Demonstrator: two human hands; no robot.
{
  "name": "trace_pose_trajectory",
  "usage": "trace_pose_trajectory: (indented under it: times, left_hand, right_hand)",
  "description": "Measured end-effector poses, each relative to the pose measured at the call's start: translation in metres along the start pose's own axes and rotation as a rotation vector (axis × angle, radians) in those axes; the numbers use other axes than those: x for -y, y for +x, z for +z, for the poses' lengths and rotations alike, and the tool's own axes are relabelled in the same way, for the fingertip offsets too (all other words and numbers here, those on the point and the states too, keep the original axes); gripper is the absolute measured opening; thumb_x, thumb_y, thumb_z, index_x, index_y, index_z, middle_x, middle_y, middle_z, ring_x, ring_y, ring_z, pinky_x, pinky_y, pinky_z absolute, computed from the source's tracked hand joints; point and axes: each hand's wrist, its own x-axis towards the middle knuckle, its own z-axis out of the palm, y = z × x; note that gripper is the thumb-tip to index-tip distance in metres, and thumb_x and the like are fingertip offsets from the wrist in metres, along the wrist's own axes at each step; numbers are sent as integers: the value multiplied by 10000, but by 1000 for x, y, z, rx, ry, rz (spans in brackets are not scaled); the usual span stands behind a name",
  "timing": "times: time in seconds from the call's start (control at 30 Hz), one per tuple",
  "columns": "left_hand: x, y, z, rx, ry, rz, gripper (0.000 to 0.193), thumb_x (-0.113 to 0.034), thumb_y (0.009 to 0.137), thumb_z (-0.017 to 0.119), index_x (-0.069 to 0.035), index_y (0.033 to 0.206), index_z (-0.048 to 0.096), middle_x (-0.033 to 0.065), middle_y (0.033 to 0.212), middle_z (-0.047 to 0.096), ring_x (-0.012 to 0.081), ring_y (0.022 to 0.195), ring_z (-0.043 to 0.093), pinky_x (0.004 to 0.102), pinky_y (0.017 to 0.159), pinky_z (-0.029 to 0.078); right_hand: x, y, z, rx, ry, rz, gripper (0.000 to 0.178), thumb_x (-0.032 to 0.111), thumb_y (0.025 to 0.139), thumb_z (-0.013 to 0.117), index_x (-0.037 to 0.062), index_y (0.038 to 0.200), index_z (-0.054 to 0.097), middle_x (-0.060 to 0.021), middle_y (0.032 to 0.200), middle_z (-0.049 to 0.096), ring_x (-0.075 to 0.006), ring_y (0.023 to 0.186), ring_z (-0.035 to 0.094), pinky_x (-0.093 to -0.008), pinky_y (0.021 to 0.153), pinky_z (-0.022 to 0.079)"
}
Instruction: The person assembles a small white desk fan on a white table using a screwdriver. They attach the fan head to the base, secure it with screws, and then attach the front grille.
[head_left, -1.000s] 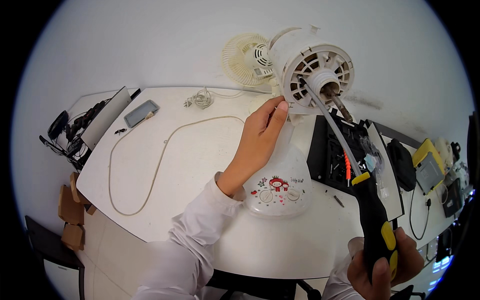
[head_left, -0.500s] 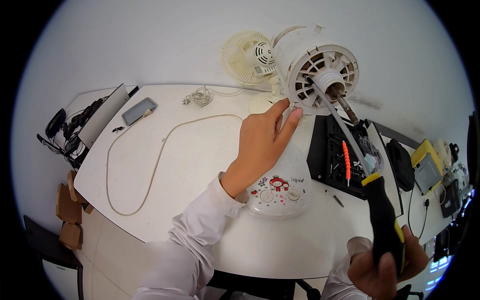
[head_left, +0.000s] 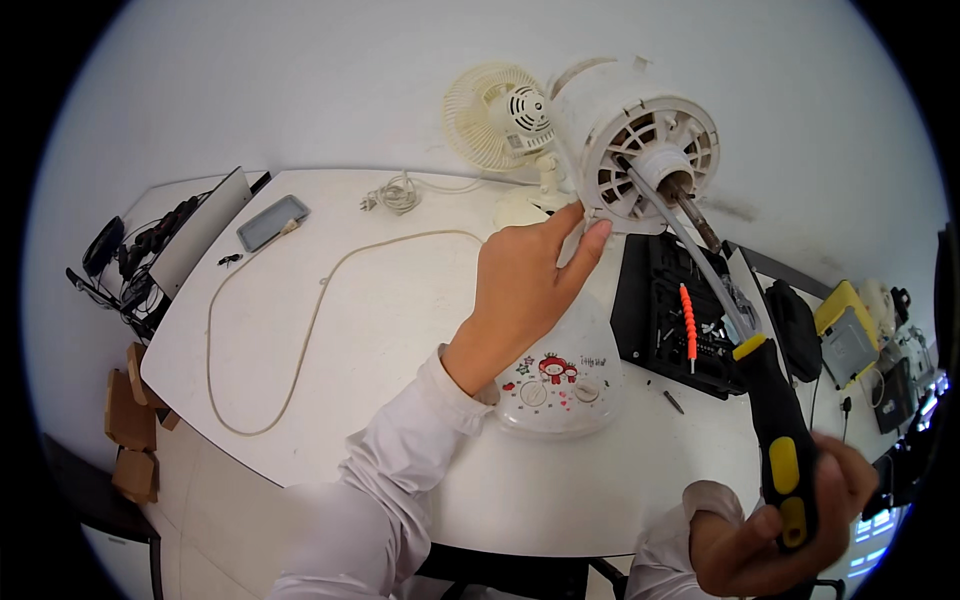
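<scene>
A white electric fan without blades stands before me, its round motor housing (head_left: 610, 120) facing right with a slotted front and a bare shaft (head_left: 697, 218). My left hand (head_left: 525, 290) reaches over the fan's base (head_left: 557, 400), which bears cartoon prints and two knobs. Its thumb and index finger pinch the lower edge of the housing; the other fingers are mostly hidden. In my right hand (head_left: 790, 540) is a long screwdriver (head_left: 775, 420) with a black and yellow handle. Its shank slants up to the slots beside the shaft collar, where the tip is hard to make out.
Behind the housing stands a small cream fan (head_left: 495, 115). An open black tool case (head_left: 665, 310) holds an orange flexible shaft (head_left: 689, 325). At left, a pale cord (head_left: 320, 300) loops near a grey tray (head_left: 274, 222). A small bit (head_left: 674, 402) lies by the case.
My right hand has shifted slightly right and down, and the screwdriver handle has turned so its yellow patches show. My left hand stays at the housing's edge. The view has shifted a little.
</scene>
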Motion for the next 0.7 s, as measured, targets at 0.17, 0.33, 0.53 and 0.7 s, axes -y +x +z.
trace_pose_trajectory:
  times: [0.17, 0.33, 0.53, 0.7]
  left_hand:
    - [-9, 6, 7, -1, -53, 49, 270, -278, 829, 585, -11, 854, 617, 124, 478, 510, 281, 420, 506, 337, 405, 374]
    - [1, 2, 1, -2, -13, 49, 279, -288, 838, 573, -12, 850, 615, 113, 460, 499, 271, 398, 493, 340, 390, 356]
    - [-3, 2, 6, -49, -19, 92, 296, -301, 851, 554, -9, 835, 605, 108, 439, 478, 261, 371, 473, 334, 367, 337]
    - [2, 0, 4, -21, 3, 84, 295, -299, 851, 553, -9, 826, 605, 108, 435, 475, 261, 367, 469, 332, 363, 337]
  right_hand:
    - [3, 10, 0, -54, -51, -152, 330, 144, 848, 533, -42, 1074, 379, -205, 904, 482, -233, 732, 519, -203, 545, 440]
    - [21, 5, 13, -160, -120, 269, 380, 311, 931, 429, -51, 909, 542, -128, 767, 511, -157, 597, 477, -217, 480, 374]
    - [18, 1, 14, -191, 96, 91, 459, 219, 873, 535, -90, 1141, 329, -192, 905, 494, -240, 698, 531, -292, 684, 439]
    - [38, 1, -16, 271, -317, 647, 350, 235, 924, 246, 51, 1180, 397, -133, 1046, 439, -131, 649, 478, -212, 479, 397]
